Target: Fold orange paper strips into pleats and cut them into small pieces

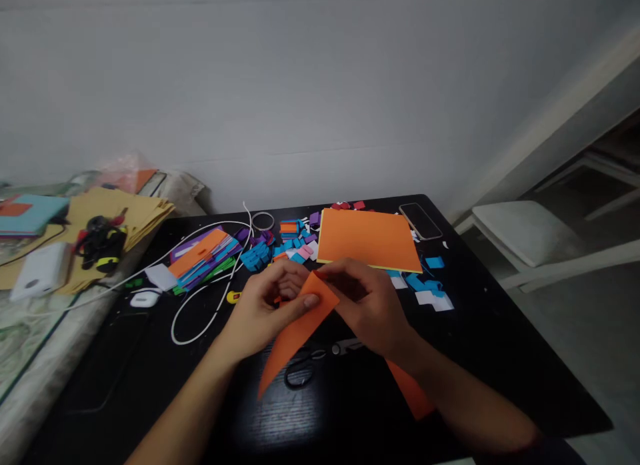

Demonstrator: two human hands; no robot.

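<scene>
Between my hands, above the black table, is an orange sheet of paper point(296, 339) with a folded or pointed top corner. My left hand point(273, 305) pinches it, thumb lying across its face. The fingers of my right hand point(367, 305) are closed at the paper's upper right corner; their tips are partly hidden. Below the paper lie black-handled scissors point(299, 375), partly covered. A grey metallic tool point(345, 346) rests beside them, its far end under my right hand. Another orange paper piece point(411, 390) shows beneath my right forearm.
Orange sheets point(370, 238) lie behind my hands, with blue and white paper pieces point(433, 291) alongside. A stack of coloured paper point(205, 255), a looped white cable point(175, 325) and an earbud case point(145, 299) are left. A phone point(421, 221) lies back right; a chair point(530, 235) stands beyond.
</scene>
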